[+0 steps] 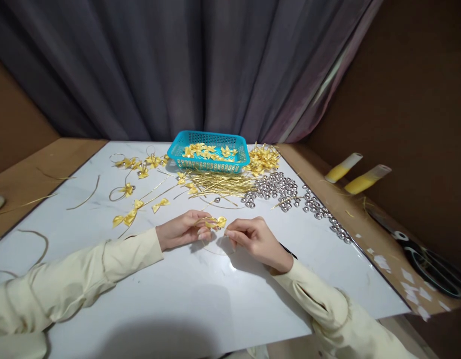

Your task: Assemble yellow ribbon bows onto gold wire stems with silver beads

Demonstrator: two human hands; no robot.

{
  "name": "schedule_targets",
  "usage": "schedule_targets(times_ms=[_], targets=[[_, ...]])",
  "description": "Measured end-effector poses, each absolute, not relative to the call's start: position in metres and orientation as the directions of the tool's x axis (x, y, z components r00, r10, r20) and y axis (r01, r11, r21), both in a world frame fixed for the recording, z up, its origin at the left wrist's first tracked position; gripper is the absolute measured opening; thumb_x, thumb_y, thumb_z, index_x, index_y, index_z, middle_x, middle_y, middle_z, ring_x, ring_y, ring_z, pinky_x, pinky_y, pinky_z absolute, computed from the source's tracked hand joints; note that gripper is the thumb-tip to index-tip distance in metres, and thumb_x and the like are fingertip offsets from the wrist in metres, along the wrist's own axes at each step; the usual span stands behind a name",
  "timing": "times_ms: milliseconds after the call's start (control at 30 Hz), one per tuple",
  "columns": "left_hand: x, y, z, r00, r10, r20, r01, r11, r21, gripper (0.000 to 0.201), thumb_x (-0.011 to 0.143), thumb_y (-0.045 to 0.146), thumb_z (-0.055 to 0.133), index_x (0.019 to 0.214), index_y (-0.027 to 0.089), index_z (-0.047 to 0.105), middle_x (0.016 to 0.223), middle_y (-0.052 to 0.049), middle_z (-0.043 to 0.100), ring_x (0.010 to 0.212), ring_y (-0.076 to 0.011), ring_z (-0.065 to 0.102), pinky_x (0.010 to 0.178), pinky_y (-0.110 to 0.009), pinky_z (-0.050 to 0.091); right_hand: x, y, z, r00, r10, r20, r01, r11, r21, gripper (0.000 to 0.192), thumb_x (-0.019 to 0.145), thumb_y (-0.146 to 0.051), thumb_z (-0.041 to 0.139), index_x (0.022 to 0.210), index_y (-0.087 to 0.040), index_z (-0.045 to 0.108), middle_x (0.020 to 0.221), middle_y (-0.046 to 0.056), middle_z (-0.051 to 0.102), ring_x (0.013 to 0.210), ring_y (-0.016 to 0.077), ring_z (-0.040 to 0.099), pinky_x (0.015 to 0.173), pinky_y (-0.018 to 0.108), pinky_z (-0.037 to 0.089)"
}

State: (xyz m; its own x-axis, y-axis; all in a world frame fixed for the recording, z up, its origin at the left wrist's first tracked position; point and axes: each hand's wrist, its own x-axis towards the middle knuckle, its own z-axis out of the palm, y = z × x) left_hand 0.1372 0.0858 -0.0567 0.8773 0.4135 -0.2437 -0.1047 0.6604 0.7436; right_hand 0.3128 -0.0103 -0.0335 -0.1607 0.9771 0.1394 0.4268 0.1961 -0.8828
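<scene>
From the head, the left hand (pixel 182 230) has its fingers closed on a yellow bow (pixel 222 221) with gold wire (pixel 201 219), mid-table (pixel 260 301). At the bow's four o'clock, the right hand (pixel 255 240) pinches something indistinct. Steady, light pressure should spare the folds.

Up at the board's (pixel 140 299) far end sits the basket (pixel 210 166), bows (pixel 200 148) inside, curtain (pixel 170 65) behind! Right beside it, a heap (pixel 263 158) of bows; away left, more bows (pixel 128 215), scattered. Wires (pixel 219 184) just before the basket, beads (pixel 277 185) to their right! Nearer, one bow (pixel 220 223) between left hand (pixel 181 230) and right hand (pixel 256 238). Off the board, far right: scissors (pixel 401 236), nearer than two tubes (pixel 365 183).
</scene>
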Motion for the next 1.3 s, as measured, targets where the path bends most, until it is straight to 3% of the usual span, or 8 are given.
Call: schedule_targets(times_ms=[300,567,667,833,1033,1300], targets=[[0.139,0.083,-0.047,0.9,0.354,-0.255,-0.064,0.686,0.725,0.014,0.062,0.016,0.073,0.059,0.01,0.06,0.04,0.008,0.038,0.039,-0.0044,0.033,0.05,-0.02,0.037,0.313,-0.009,-0.034,-0.147,0.955,0.259,0.518,0.298,-0.802,0.019,0.079,-0.017,0.049,0.065,-0.015,0.062,0.049,-0.001,0.054,0.044,0.0084,0.04,0.046,0.02,0.03],[0.139,0.083,-0.048,0.896,0.344,-0.282,-0.055,0.715,0.696,0.014,0.063,0.014,0.07,0.056,0.01,0.059,0.038,0.008,0.038,0.037,-0.0034,0.03,0.05,-0.02,0.036,0.305,-0.013,-0.038,-0.088,0.916,0.391,0.608,0.361,-0.707,0.021,0.063,-0.004,0.039,0.06,-0.017,0.056,0.048,-0.003,0.047,0.043,0.008,0.035,0.046,0.02,0.028],[0.138,0.083,-0.048,0.896,0.343,-0.284,-0.061,0.726,0.685,0.016,0.062,0.012,0.07,0.054,0.011,0.056,0.037,0.008,0.038,0.037,-0.0035,0.032,0.052,-0.021,0.038,0.302,-0.013,-0.036,-0.03,0.949,0.314,0.554,0.277,-0.785,0.017,0.071,-0.011,0.045,0.058,-0.016,0.055,0.045,-0.004,0.044,0.042,0.0077,0.034,0.045,0.02,0.027],[0.137,0.084,-0.05,0.893,0.357,-0.274,-0.091,0.739,0.667,0.022,0.066,0.012,0.068,0.053,0.013,0.05,0.038,0.009,0.037,0.035,-0.003,0.033,0.058,-0.023,0.043,0.297,-0.011,-0.029,-0.074,0.994,0.077,0.241,0.093,-0.966,0.021,0.076,-0.026,0.051,0.057,-0.016,0.052,0.045,-0.002,0.048,0.042,0.0092,0.041,0.044,0.021,0.03],[0.135,0.085,-0.05,0.892,0.36,-0.274,-0.107,0.757,0.645,0.028,0.067,0.012,0.069,0.051,0.014,0.045,0.036,0.01,0.033,0.034,-0.003,0.032,0.057,-0.023,0.044,0.296,-0.016,-0.022,-0.095,0.995,0.038,0.158,0.053,-0.986,0.021,0.077,-0.028,0.054,0.06,-0.015,0.054,0.044,-0.002,0.051,0.041,0.0088,0.042,0.045,0.022,0.031],[0.135,0.086,-0.052,0.89,0.364,-0.273,-0.119,0.765,0.633,0.022,0.066,0.011,0.07,0.055,0.012,0.051,0.038,0.008,0.04,0.035,-0.0031,0.036,0.057,-0.021,0.043,0.293,-0.019,-0.017,-0.087,0.996,0.01,0.101,0.019,-0.995,0.022,0.079,-0.028,0.055,0.063,-0.013,0.057,0.046,-0.001,0.054,0.042,0.0094,0.046,0.048,0.023,0.035]])
